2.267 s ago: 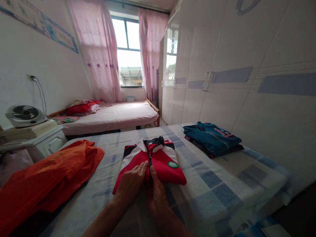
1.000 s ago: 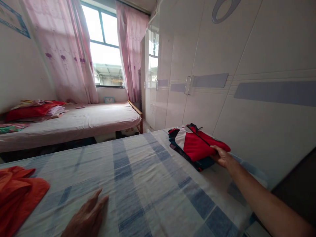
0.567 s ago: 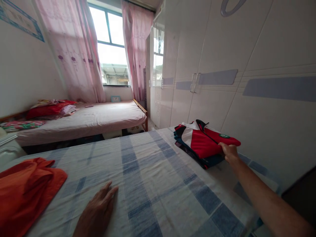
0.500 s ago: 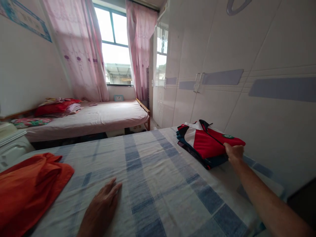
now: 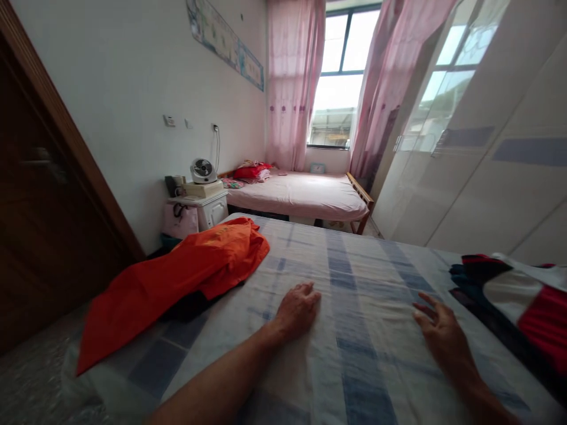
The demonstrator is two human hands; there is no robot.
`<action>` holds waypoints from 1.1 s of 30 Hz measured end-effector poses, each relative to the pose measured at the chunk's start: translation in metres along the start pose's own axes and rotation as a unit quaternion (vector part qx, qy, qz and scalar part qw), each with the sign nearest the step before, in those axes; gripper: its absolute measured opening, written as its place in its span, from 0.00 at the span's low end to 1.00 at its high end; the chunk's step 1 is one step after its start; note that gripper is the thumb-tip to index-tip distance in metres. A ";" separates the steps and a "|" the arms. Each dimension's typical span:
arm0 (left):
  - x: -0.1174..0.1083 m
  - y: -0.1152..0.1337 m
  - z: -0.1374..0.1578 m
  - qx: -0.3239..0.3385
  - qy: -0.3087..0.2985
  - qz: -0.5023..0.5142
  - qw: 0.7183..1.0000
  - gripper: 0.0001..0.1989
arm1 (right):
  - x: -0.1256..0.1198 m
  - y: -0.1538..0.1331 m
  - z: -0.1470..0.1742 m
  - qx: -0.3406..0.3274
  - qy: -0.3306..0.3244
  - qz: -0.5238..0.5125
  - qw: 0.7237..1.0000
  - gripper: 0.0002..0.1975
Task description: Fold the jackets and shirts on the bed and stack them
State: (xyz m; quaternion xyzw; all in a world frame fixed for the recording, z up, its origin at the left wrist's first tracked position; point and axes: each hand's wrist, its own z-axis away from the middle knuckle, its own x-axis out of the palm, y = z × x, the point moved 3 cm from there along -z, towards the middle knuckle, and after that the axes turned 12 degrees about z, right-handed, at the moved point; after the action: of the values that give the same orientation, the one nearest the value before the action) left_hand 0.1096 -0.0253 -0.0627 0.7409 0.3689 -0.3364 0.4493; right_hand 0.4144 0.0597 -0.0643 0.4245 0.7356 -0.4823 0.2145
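Note:
My left hand (image 5: 297,308) is low over the blue-and-white checked bed sheet (image 5: 305,254), its fingers loosely bent with nothing in them. To its left lies an orange garment (image 5: 177,277), spread in loose folds with a dark part showing beneath. My right hand (image 5: 443,333) hovers over the sheet with fingers apart, holding nothing. Beside it on the right is a stack of folded clothes, topped by a red, white and black jacket (image 5: 509,289); the right edge of the view cuts the stack off.
A second bed (image 5: 305,195) with a pink sheet stands by the window. A small fan (image 5: 204,170) sits on a box on the white bedside cabinet (image 5: 213,212). A white wardrobe (image 5: 469,195) lines the right side, and a brown door (image 5: 48,195) is at the left.
The view has swung left. My right hand has let go of the red jacket and come back over the sheet. The orange garment now shows in full.

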 end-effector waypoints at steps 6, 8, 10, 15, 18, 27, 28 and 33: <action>-0.022 -0.005 0.000 -0.022 0.043 -0.011 0.999 0.17 | 0.022 -0.008 0.011 -0.095 -0.062 0.073 0.991 0.21; -0.043 -0.011 -0.003 -0.044 0.080 -0.020 0.996 0.19 | 0.021 -0.008 0.011 -0.112 -0.061 0.096 0.987 0.20; -0.069 -0.020 -0.001 -0.076 0.129 -0.046 0.988 0.20 | 0.021 -0.009 0.011 -0.116 -0.063 0.109 0.985 0.20; -0.136 -0.052 0.031 -0.213 0.239 -0.221 0.921 0.27 | 0.022 -0.014 0.013 -0.127 -0.077 0.129 0.980 0.19; -0.164 -0.071 0.051 -0.248 0.241 -0.270 0.899 0.24 | 0.022 -0.017 0.013 -0.138 -0.083 0.129 0.978 0.18; -0.172 -0.090 0.040 -0.202 0.134 -0.267 0.933 0.21 | 0.018 -0.026 0.017 -0.138 -0.076 0.122 0.980 0.16; -0.171 -0.090 0.038 -0.199 0.127 -0.264 0.935 0.19 | 0.017 -0.027 0.017 -0.138 -0.076 0.123 0.980 0.16; -0.185 -0.084 0.021 -0.207 0.155 -0.248 0.934 0.18 | 0.015 -0.030 0.020 -0.133 -0.095 0.128 0.978 0.16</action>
State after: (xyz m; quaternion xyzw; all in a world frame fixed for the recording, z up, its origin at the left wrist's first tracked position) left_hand -0.0578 -0.0630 0.0480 0.5592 0.6674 -0.2346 0.4322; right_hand 0.3788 0.0430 -0.0682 0.4353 0.7089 -0.3867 0.3981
